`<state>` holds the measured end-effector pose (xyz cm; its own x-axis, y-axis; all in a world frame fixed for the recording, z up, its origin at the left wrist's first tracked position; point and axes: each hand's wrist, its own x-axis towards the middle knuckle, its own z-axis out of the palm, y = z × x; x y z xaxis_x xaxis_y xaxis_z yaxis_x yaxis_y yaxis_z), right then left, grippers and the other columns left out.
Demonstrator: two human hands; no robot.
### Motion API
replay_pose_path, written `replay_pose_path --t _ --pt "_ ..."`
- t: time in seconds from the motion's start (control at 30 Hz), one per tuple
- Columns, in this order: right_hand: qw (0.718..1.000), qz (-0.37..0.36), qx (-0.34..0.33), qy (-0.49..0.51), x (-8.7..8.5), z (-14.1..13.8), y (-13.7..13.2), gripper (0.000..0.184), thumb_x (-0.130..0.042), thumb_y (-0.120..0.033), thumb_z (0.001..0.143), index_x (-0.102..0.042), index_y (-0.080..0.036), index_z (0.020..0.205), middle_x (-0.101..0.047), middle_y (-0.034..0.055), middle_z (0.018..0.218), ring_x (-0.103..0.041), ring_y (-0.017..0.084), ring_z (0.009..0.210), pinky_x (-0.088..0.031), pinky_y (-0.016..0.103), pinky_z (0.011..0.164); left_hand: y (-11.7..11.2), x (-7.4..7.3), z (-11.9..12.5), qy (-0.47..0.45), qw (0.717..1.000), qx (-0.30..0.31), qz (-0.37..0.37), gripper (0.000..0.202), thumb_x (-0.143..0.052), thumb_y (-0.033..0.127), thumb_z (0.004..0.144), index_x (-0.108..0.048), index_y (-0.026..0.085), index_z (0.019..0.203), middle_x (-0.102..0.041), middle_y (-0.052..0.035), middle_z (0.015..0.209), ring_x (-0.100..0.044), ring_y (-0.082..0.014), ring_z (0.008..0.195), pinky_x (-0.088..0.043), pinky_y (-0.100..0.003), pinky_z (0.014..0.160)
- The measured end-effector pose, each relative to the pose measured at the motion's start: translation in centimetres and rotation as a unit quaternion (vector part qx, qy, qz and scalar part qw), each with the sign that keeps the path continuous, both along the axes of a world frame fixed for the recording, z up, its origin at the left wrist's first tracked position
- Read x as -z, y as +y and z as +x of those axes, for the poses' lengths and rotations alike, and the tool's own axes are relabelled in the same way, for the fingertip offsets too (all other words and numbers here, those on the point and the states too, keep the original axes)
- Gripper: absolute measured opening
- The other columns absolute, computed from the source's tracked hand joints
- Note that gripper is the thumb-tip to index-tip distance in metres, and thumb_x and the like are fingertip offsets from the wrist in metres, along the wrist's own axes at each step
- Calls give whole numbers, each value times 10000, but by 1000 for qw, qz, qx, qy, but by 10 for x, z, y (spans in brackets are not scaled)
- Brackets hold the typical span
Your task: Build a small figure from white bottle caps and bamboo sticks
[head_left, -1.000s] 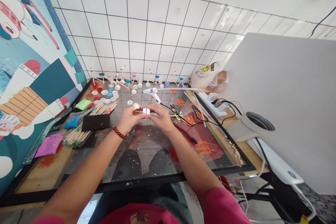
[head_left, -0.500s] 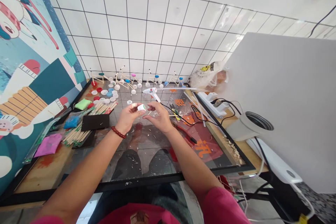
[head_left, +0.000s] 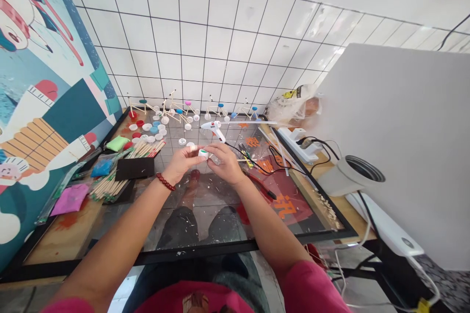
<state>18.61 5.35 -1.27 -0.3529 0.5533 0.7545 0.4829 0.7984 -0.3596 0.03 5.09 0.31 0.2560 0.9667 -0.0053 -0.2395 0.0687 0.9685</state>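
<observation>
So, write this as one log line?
left hand: holds white bottle cap | right hand: at cap, grip unclear | hot glue gun: beyond hands

I can't make out the green marking [head_left: 204, 151] on the white plastic cap [head_left: 202, 155], partly hidden by the bare left hand [head_left: 182, 164], or whether the bare right hand [head_left: 226, 165] grips it. My feed's left edge crops the teal cartoon-painted panel [head_left: 69, 112].

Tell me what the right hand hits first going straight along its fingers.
Most likely the white cap with a green patch, held in the left hand close before the right hand; whether they already touch is unclear.
</observation>
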Motion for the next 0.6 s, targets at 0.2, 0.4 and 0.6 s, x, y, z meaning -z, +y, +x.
replay_pose_path --t 0.2,0.4,0.6 --pt "994 -94 -53 21 12 -4 3 398 -609 -139 804 -665 -220 1190 -702 80 1085 -657 188 968 -539 333 873 16 23 -12 143 985 1 99 474 -848 277 565 -748 142 1008 -755 -58 913 -668 -197 805 -515 -317 756" --pt "976 -202 -68 55 30 -7 11 224 -660 -230 840 -754 -215 1043 -754 68 974 -677 168 803 -540 297 782 20 36 -17 181 980 22 78 471 -853 301 540 -760 148 976 -778 -72 955 -704 -232 860 -541 -351 811" --pt "972 -218 -51 68 43 -10 15 301 -709 -226 804 -750 -232 1103 -760 47 917 -671 166 771 -542 287 754 20 37 -18 199 978 3 67 464 -845 311 543 -769 136 966 -784 -87 923 -715 -243 840 -548 -356 799"
